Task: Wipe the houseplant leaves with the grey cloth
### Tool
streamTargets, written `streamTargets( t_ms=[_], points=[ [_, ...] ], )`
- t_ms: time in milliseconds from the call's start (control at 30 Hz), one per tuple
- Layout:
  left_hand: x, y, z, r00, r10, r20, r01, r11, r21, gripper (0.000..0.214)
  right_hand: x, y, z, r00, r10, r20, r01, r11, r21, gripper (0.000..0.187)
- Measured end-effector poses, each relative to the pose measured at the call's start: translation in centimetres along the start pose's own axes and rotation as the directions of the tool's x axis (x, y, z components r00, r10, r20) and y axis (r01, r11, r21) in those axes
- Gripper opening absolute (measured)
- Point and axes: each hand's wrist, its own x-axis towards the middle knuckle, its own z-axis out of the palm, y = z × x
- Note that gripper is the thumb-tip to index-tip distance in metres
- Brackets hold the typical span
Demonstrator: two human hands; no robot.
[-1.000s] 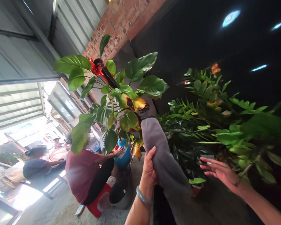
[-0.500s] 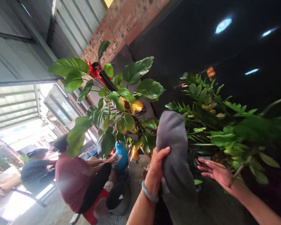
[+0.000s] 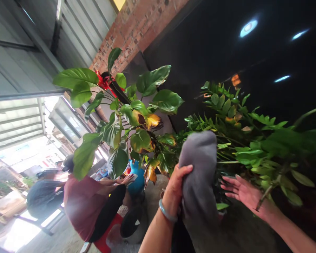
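Observation:
My left hand (image 3: 177, 188) grips a grey cloth (image 3: 198, 172) and holds it up against the leaves of a bushy plant with small glossy leaflets (image 3: 237, 140). A jade bangle sits on that wrist. My right hand (image 3: 243, 193) is open, palm up, fingers spread, under a leafy stem of the same plant at the right. Left of the cloth stands a big-leaved plant (image 3: 131, 116) with some yellow and brown leaves.
A person in a maroon top (image 3: 86, 203) crouches on a red stool at lower left and touches a blue pot (image 3: 137, 177). Another person (image 3: 42, 193) sits behind them. A brick wall (image 3: 137, 28) and a dark glossy wall (image 3: 239, 52) stand behind the plants.
My left hand has carried the grey cloth to the right, onto the small-leaved plant. My right hand has stayed open under the stems, shifting slightly.

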Motion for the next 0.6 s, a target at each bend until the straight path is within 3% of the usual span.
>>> streamTargets(
  t_ms=[67,133,267,367,467,533,600],
  points=[
    [1.0,0.7,0.5,0.997,0.042,-0.071,-0.045,0.998,-0.046,0.039,0.3,-0.1,-0.1,1.000,0.015,0.017,-0.015,1.000,-0.011,0.042],
    [1.6,-0.3,0.5,0.995,-0.024,-0.094,0.021,0.999,-0.032,0.035,0.3,-0.1,-0.2,0.998,0.047,0.039,-0.046,0.999,-0.020,0.041],
    [0.4,-4.5,-1.3,0.966,-0.258,-0.010,0.257,0.956,0.139,0.037,-0.1,0.3,-0.7,0.996,-0.063,-0.056,0.066,0.997,0.049,0.036],
    [-1.3,-5.2,-2.6,0.935,-0.344,0.084,0.318,0.921,0.225,0.038,0.0,0.2,-1.4,0.989,-0.104,-0.103,0.111,0.992,0.061,0.029],
    [-1.6,-3.0,-2.7,0.967,-0.217,0.136,0.201,0.972,0.119,0.043,0.6,-0.3,-2.1,1.000,-0.005,-0.029,0.004,1.000,-0.023,0.027],
    [-0.9,-1.2,-2.3,0.993,-0.094,0.073,0.096,0.995,-0.017,0.045,1.0,-0.5,-2.2,1.000,0.021,0.014,-0.021,0.998,-0.053,0.027],
    [0.1,-0.4,-2.1,0.997,-0.066,-0.031,0.062,0.992,-0.114,0.041,1.0,-0.6,-2.0,0.999,-0.007,0.032,0.009,0.999,-0.035,0.026]
  ],
)
